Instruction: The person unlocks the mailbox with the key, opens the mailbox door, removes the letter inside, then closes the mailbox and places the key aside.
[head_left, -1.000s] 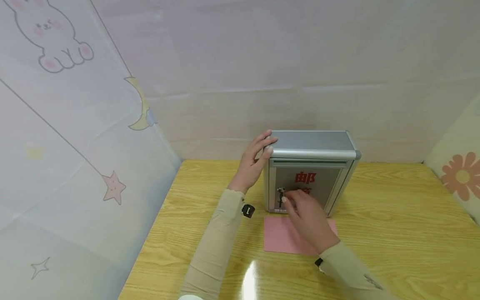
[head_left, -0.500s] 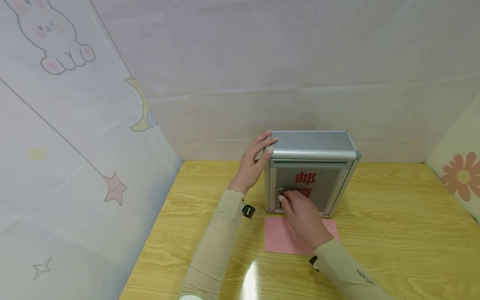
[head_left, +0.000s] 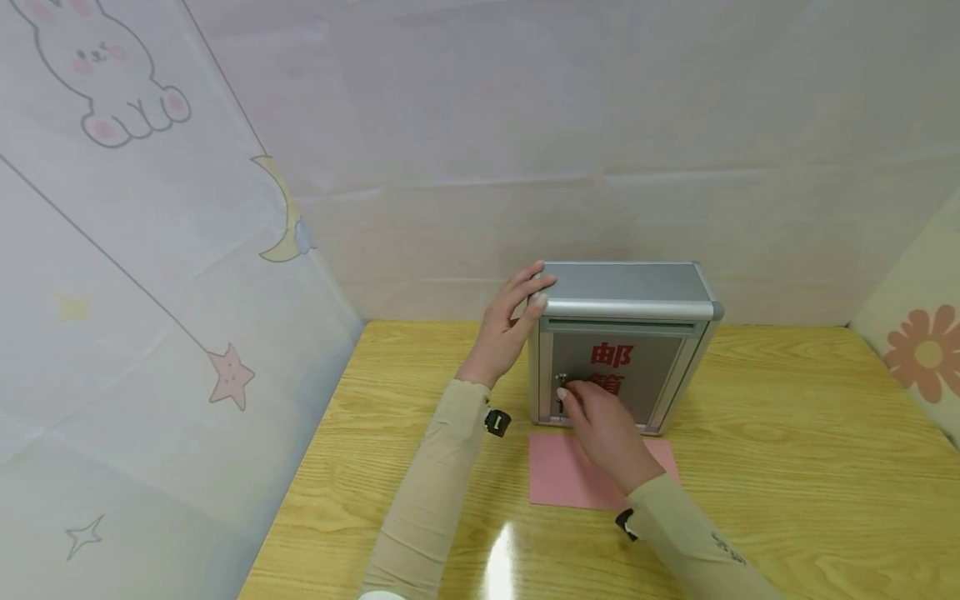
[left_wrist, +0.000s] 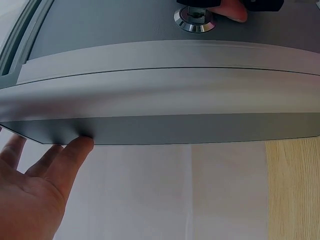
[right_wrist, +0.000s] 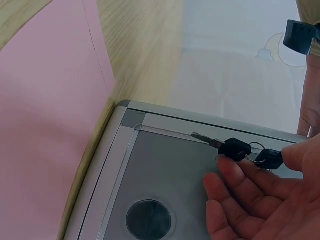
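Note:
A grey metal mailbox (head_left: 626, 287) with red lettering stands upright on the table. My left hand (head_left: 501, 329) rests on its upper left corner with fingers spread and fairly straight, as the left wrist view also shows at the box's edge. At the round lock (left_wrist: 195, 20) on the door, my right hand (head_left: 609, 425) pinches a black-headed key (right_wrist: 270, 159) between thumb and fingers. A second key (right_wrist: 235, 149) hangs from the same ring, its metal blade loose in front of the door. The held key's blade is hidden.
A pink sheet, perhaps an envelope (head_left: 558, 479), lies flat on the wooden table (head_left: 780, 467) just before the mailbox, under my right forearm. Printed cloth (head_left: 465, 125) hangs behind the table and on both sides.
My right hand has moved slightly left, and its fingertips have closed in on the key at the lock. The left hand and the mailbox have stayed put.

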